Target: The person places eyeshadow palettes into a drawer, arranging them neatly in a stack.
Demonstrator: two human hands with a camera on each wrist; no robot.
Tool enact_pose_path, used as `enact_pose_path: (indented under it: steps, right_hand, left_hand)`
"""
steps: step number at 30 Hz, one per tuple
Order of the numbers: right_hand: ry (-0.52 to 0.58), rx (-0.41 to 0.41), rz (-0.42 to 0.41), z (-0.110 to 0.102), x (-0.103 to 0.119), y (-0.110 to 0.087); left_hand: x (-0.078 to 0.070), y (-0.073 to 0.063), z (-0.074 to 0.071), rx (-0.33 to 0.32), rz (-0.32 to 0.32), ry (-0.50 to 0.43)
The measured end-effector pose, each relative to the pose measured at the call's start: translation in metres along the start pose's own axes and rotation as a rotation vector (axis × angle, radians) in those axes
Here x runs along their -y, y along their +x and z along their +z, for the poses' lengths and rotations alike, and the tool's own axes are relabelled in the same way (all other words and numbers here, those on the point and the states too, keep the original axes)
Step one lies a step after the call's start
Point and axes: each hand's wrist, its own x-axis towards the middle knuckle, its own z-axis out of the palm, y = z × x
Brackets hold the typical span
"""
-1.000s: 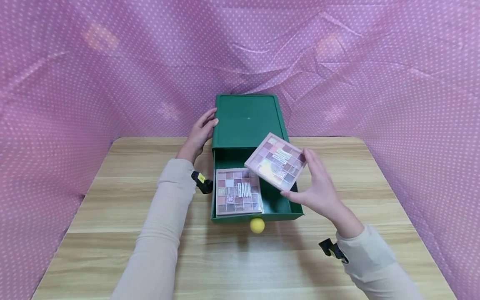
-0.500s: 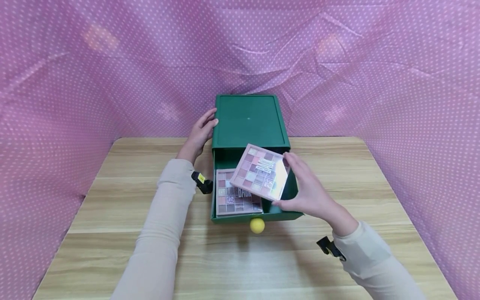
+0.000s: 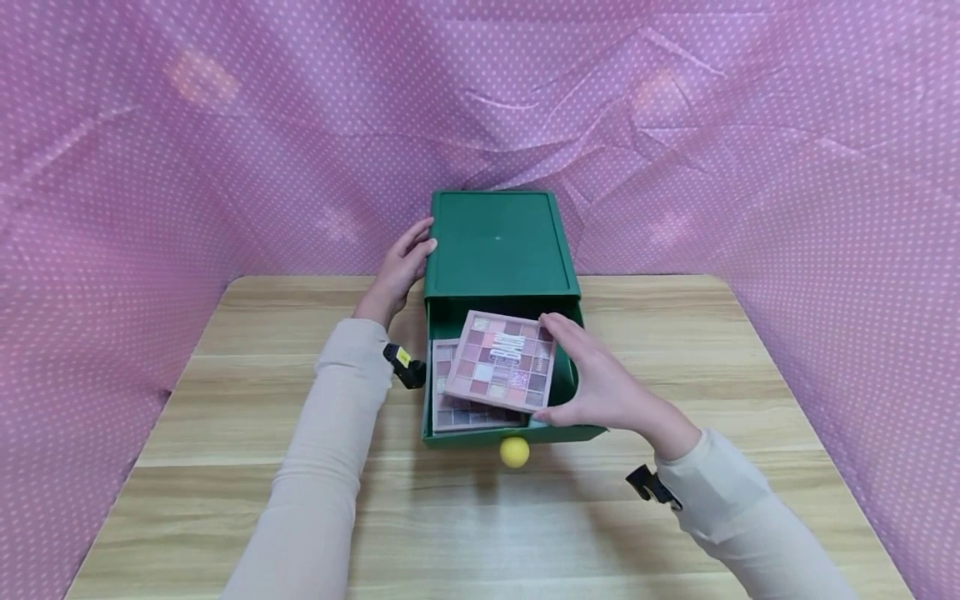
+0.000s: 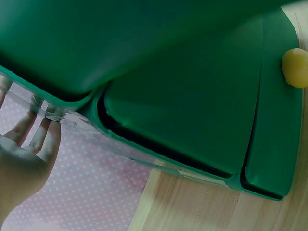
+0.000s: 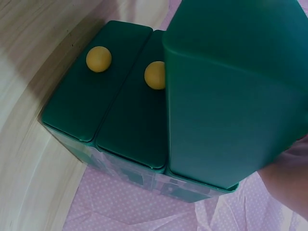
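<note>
My right hand (image 3: pixel 603 383) pinches a pink eyeshadow palette (image 3: pixel 502 362) by its right side, thumb at the near corner and fingers at the far one. The palette is tilted over the pulled-out top drawer (image 3: pixel 566 433) of a green drawer unit (image 3: pixel 498 242). Beneath it, another palette (image 3: pixel 444 371) lies in the drawer's left part, partly covered. My left hand (image 3: pixel 399 271) rests against the unit's left side with extended fingers, as the left wrist view shows of the same hand (image 4: pixel 24 161). In the right wrist view the drawer hides the held palette.
A yellow knob (image 3: pixel 514 452) sits on the open drawer's front. Two lower drawers with yellow knobs (image 5: pixel 99 59) are closed below it. The unit stands on a wooden table (image 3: pixel 285 400), with pink dotted cloth (image 3: pixel 480 100) hung behind and at both sides.
My right hand has carried the held palette leftward and down, turning it straighter, so it now covers much of the palette in the drawer. My left hand has stayed in place.
</note>
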Motion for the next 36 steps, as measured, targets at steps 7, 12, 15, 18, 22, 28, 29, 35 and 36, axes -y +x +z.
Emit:
enact_pose_path:
  steps: [7, 12, 15, 18, 22, 28, 29, 35, 36]
  right_hand:
    - [0.024, 0.085, 0.023, 0.001, 0.002, 0.005]
    - [0.035, 0.139, 0.035, 0.000, 0.004, 0.009]
    - [0.038, 0.172, 0.042, 0.000, 0.005, 0.011]
    - [0.049, 0.207, 0.053, 0.002, 0.006, 0.013]
    - [0.060, 0.253, 0.059, 0.005, 0.006, 0.015]
    - [0.016, 0.296, 0.022, 0.010, 0.008, 0.018]
    - [-0.002, 0.300, 0.011, 0.010, 0.008, 0.018]
    - [-0.080, 0.308, -0.029, 0.013, 0.009, 0.018]
    - [-0.086, 0.309, -0.032, 0.013, 0.009, 0.018]
  left_hand:
    - [0.001, -0.002, 0.000, 0.008, 0.002, -0.013]
    - [0.001, -0.003, -0.001, 0.007, 0.004, -0.008]
    - [0.001, -0.004, -0.001, 0.007, 0.005, -0.007]
    - [0.001, -0.006, -0.001, 0.008, 0.008, -0.008]
    - [0.001, -0.006, 0.000, 0.007, 0.005, 0.001]
    - [0.002, -0.006, 0.002, 0.005, -0.004, -0.016]
    - [0.002, -0.006, 0.002, 0.005, -0.005, -0.020]
    - [0.001, -0.008, 0.002, 0.009, -0.001, -0.027]
    - [0.000, -0.008, 0.003, 0.009, 0.000, -0.027]
